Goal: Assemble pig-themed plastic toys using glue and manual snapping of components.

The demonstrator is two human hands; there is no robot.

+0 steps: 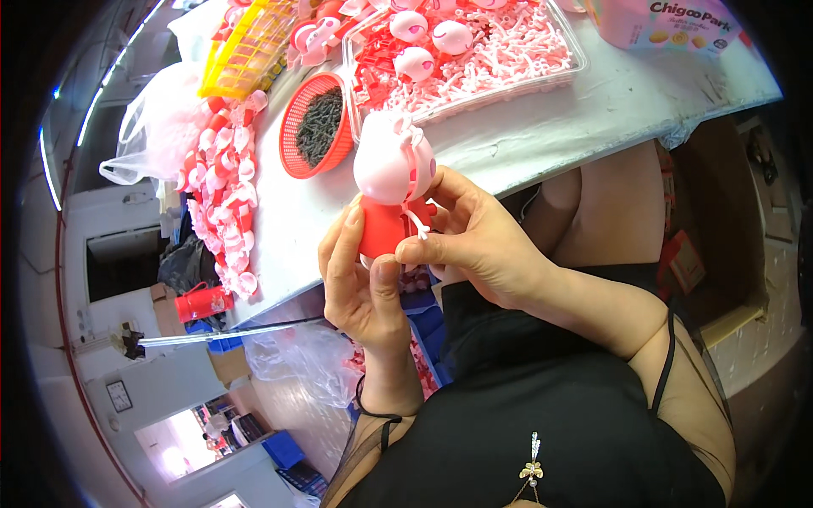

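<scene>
Grasping toy (383, 173) in left hand (360, 288) and right hand (487, 245), with basket (290, 135) at ten o'clock; could bend thin limb (417, 222) by overpressing.

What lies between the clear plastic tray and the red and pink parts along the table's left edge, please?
In the head view, a red basket holding small black pieces stands between them, close to the tray.

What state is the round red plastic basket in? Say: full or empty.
The basket is partly full: small dark pieces lie inside, bare inner wall visible.
</scene>
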